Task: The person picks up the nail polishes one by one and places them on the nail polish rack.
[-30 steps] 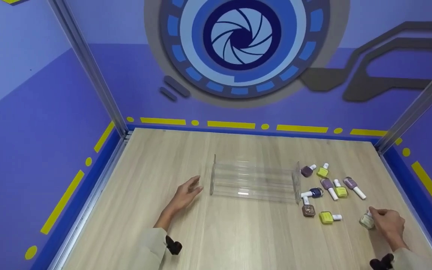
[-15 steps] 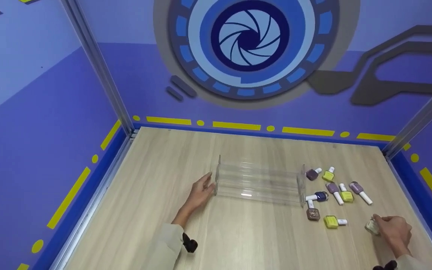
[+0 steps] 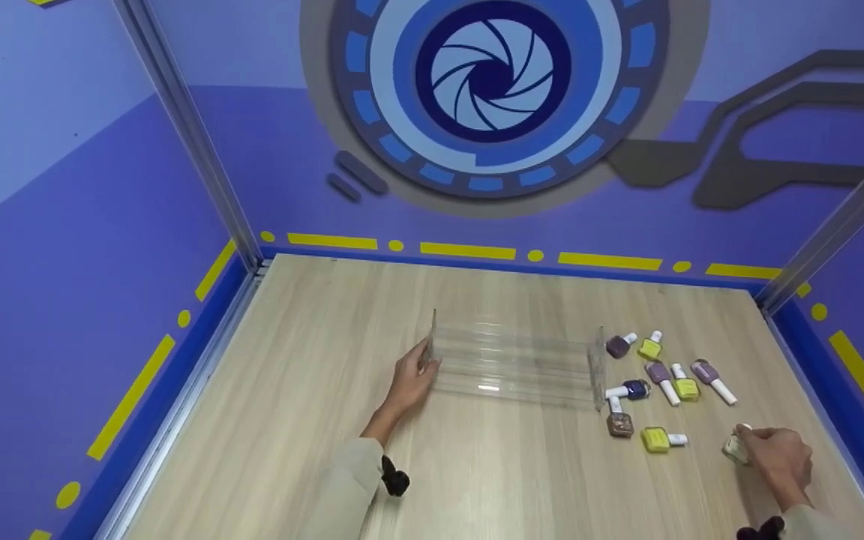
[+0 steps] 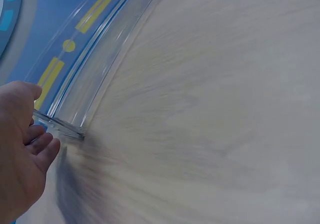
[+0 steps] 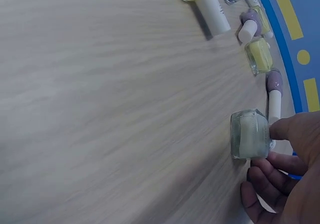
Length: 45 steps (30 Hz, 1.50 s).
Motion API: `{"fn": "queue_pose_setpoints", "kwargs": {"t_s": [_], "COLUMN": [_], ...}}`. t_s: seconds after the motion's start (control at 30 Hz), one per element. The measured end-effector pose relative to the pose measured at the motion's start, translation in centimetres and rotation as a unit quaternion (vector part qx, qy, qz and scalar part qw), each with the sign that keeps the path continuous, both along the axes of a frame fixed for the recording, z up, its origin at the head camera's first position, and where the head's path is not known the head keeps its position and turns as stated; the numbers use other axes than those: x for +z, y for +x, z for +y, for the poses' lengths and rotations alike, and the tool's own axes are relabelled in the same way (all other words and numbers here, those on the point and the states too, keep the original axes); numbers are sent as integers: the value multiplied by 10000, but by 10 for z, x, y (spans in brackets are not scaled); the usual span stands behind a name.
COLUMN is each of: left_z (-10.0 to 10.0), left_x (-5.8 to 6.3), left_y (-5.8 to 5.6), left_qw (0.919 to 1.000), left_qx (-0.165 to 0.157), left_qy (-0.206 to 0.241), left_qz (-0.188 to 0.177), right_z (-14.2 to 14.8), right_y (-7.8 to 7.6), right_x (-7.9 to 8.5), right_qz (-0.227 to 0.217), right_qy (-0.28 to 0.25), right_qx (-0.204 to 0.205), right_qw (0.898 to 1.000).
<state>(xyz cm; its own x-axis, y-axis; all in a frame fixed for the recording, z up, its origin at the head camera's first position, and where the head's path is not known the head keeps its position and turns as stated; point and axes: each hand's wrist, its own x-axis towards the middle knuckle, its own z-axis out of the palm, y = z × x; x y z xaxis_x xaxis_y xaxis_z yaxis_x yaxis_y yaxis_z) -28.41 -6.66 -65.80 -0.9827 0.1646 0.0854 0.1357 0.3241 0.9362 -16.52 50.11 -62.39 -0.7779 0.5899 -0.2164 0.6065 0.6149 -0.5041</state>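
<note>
A clear tiered display rack stands on the wooden table. At its left end panel, my left hand grips the edge; the left wrist view has the panel between thumb and curled fingers. On the right, my right hand pinches a pale nail polish bottle by its cap. In the right wrist view the glass of this pale bottle points away from the fingers, and its cap is mostly hidden by them.
Several nail polish bottles lie right of the rack, among them a yellow one, a glittery brown one, a dark blue one and a mauve one. Blue walls and metal posts bound the table.
My left hand has moved right to the rack's left end and taken hold of it. The right hand keeps pinching the pale bottle in nearly the same place.
</note>
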Motion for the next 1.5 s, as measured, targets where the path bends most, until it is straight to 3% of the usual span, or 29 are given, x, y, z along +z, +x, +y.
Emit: {"fn": "queue_pose_setpoints", "kwargs": {"t_s": [0.33, 0.63, 0.87, 1.3, 1.5], "left_z": [5, 1, -4, -8, -7], "left_x": [-4, -5, -7, -14, -12], "left_y": [-1, 5, 6, 7, 5], "left_qw": [9962, 9912, 9911, 9929, 9906], "left_qx": [283, 171, 163, 44, -104], "left_qy": [667, 1096, 1081, 908, 1066], "left_qz": [-481, -724, -760, -773, -850], "right_z": [-1, -3, -5, -5, 2], "right_y": [0, 1, 5, 17, 19], "right_x": [0, 7, 8, 0, 2], "right_qz": [484, 874, 1143, 979, 1070], "right_qy": [-277, -222, -358, -908, -1416], "right_qx": [-330, -71, 139, -156, -273], "right_qw": [9979, 9959, 9927, 9909, 9837]}}
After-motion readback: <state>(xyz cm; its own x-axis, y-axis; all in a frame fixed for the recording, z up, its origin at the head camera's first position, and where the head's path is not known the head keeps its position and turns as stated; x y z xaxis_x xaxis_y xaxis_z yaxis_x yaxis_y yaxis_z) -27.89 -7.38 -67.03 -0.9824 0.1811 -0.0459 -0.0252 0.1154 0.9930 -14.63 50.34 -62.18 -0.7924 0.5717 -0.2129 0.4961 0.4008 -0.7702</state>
